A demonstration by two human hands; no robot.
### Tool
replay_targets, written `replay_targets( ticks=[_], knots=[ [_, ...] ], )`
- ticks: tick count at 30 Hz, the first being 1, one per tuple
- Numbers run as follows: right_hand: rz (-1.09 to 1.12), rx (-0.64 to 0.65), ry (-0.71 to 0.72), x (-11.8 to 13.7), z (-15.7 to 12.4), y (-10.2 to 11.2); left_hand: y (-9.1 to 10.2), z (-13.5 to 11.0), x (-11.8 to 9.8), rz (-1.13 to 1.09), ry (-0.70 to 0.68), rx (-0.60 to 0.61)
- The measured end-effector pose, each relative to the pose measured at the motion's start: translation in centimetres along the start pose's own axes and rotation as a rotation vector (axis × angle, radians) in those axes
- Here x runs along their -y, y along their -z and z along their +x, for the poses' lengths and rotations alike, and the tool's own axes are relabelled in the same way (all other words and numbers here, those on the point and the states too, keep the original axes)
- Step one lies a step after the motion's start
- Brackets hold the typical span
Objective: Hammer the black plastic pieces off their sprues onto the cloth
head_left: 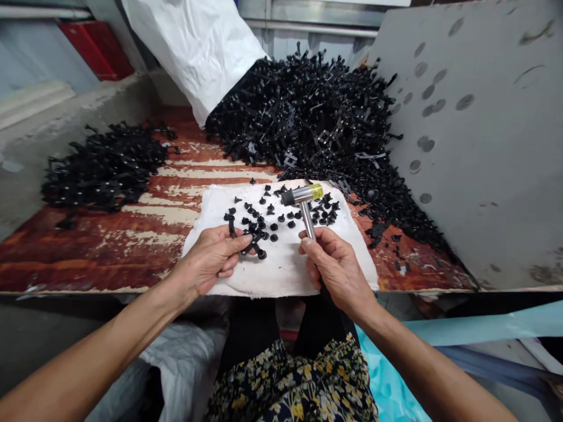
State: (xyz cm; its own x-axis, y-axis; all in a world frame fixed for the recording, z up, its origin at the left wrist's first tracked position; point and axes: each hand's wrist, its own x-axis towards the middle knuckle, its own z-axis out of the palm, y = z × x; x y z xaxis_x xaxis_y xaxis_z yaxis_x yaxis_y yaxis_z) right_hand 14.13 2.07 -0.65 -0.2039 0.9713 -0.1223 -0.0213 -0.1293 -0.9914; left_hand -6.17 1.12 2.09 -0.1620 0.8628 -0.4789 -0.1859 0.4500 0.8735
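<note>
My right hand (336, 269) is shut around the metal handle of a small hammer (303, 199), which has a dark tip and a yellow tip on its head. The head hangs just above a folded white cloth (281, 275). My left hand (211, 258) pinches a black moulded plastic runner (253, 246) with small studs on it, holding it against the cloth. Several loose black plastic studs (272, 214) lie scattered on the cloth between and beyond my hands.
The cloth rests on a worn red-painted wooden board (101, 252). A large heap of black plastic runners (308, 117) rises behind it, spilling from a white sack (193, 47). A smaller heap (103, 167) lies left. A grey panel (475, 135) stands right. My floral-patterned lap (290, 381) is below.
</note>
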Motion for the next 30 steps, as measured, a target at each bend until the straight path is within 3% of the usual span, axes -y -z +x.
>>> replay_targets(
  ticks=[11,30],
  knots=[
    [0.099,0.003,-0.019,-0.1,0.2,0.1,-1.2,0.7,-0.5,0.031,0.02,-0.088],
    [0.102,0.03,-0.022,-0.3,0.3,0.3,-1.3,0.9,-0.7,0.084,0.051,-0.092]
  ],
)
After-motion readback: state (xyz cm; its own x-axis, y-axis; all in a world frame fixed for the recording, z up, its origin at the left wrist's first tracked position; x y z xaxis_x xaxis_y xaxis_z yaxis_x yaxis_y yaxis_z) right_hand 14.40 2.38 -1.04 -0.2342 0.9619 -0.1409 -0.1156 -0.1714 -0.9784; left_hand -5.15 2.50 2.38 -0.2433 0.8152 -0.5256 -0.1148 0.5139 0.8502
